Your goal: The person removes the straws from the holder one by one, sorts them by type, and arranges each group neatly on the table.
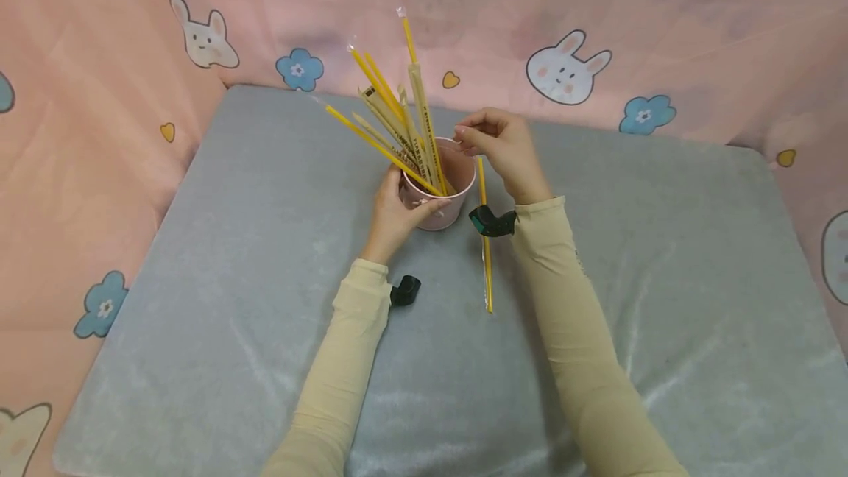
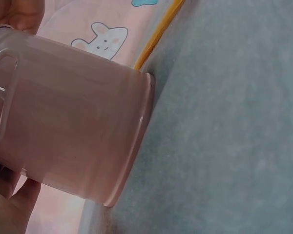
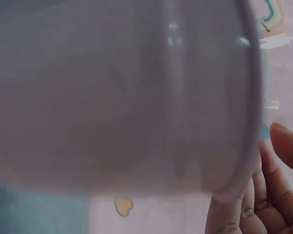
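Note:
My left hand (image 1: 394, 216) holds a small pink bucket (image 1: 433, 219) by its left side, thumb across the front below the rim. Inside stand yellow straws (image 1: 358, 127) in clear wrappers and slim printed brown paper packets (image 1: 424, 116), leaning mostly left. Over the right rim, my right hand (image 1: 500, 149) has its fingers loosely bent. In the right wrist view, thumb and fingers (image 3: 268, 195) stand apart past the rim, with nothing visible between them; the bucket partly hides them. A yellow straw (image 1: 488, 271) lies on the table right of the bucket, partly under the right wrist camera.
The grey cloth-covered table (image 1: 232, 300) spreads around the bucket. Behind it and at the sides hangs a pink curtain (image 1: 477, 13) printed with rabbits and flowers. A black wrist camera (image 1: 405, 291) sits beside the left sleeve, another (image 1: 492, 221) beside the right.

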Demonstrator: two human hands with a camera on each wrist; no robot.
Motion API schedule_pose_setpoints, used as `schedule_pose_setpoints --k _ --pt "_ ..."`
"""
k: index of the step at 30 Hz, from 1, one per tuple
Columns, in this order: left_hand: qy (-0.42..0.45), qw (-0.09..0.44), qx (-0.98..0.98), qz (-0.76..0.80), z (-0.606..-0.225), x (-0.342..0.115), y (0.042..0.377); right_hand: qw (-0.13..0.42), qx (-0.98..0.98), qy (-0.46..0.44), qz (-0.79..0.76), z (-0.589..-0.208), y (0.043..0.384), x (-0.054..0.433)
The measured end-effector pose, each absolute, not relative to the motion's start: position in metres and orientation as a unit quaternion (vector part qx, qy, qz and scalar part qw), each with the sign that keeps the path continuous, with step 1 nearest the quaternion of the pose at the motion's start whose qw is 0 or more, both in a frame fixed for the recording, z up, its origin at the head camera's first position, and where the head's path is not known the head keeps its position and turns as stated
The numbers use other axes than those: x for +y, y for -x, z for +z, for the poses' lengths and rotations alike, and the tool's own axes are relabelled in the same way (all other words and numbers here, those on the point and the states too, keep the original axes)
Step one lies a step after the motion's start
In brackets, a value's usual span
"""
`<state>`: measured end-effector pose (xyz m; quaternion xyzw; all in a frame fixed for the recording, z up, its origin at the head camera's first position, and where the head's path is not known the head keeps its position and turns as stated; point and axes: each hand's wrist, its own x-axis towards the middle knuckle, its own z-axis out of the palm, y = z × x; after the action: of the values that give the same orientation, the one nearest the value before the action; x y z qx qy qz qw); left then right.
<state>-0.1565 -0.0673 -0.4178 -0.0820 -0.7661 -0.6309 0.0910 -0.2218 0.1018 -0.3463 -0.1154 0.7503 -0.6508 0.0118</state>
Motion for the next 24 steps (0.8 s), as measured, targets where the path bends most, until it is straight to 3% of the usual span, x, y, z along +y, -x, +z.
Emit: schedule_pose_setpoints --k 16,24 --pt "0.08 0.096 -0.776 -0.618 -0.42 -0.067 0.157 -0.021 0.822 0.113 -0.558 -0.345 0.233 0.073" --pt "0.073 0.097 -0.776 -0.619 -0.419 -0.067 0.157 -0.002 0.852 0.125 -0.508 -0.344 0.233 0.071"
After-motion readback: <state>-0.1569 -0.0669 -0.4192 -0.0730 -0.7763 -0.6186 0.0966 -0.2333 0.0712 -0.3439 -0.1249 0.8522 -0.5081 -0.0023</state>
